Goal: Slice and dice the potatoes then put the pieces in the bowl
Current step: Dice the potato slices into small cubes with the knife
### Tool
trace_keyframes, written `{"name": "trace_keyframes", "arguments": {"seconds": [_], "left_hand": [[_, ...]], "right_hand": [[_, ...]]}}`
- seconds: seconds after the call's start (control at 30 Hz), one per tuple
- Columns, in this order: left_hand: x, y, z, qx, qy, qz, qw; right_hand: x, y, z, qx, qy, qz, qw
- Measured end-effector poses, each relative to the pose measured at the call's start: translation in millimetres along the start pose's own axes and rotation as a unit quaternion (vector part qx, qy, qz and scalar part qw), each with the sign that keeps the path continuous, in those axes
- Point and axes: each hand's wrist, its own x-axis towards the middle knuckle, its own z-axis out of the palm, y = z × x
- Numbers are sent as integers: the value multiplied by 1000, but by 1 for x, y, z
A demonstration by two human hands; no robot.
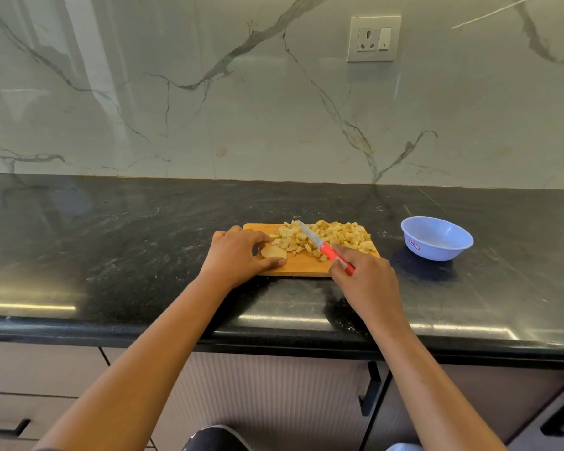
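A wooden cutting board (302,266) lies on the black counter. A heap of diced potato pieces (332,237) covers its far and right part. At the board's left end my left hand (236,255) holds a round potato slice (273,252) flat between curled fingers and thumb. My right hand (363,276) grips the red handle of a knife (319,244); its blade points up-left and lies over the diced pieces. A light blue bowl (437,237) stands to the right of the board, apart from it, and looks empty.
The black stone counter (127,249) runs across the view with a marble backsplash behind it. A wall socket (373,39) sits high on the backsplash. Cabinet fronts with black handles (370,388) are below the counter's front edge.
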Motion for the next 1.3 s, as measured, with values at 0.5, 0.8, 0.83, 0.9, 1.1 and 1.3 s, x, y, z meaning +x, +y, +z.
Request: {"name": "trace_keyframes", "arguments": {"seconds": [0.5, 0.8, 0.83, 0.9, 1.1, 1.3], "left_hand": [[-9, -6, -7, -90, -34, 14, 995], [-21, -4, -6, -110, 15, 36, 993], [-21, -3, -5, -96, 7, 37, 995], [-20, -2, -4, -81, -1, 35, 996], [-19, 0, -5, -67, -3, 38, 997], [-19, 0, -4, -92, -20, 11, 996]], "right_hand": [[-2, -2, -2, -5, -26, -28, 999], [-8, -10, -3, -8, -65, -89, 994], [-8, -10, -2, -8, -69, -89, 994], [-8, -12, 0, -14, -75, -88, 993], [-1, -24, -3, -47, -114, -88, 988], [7, -31, -9, -79, -128, -85, 985]]}}
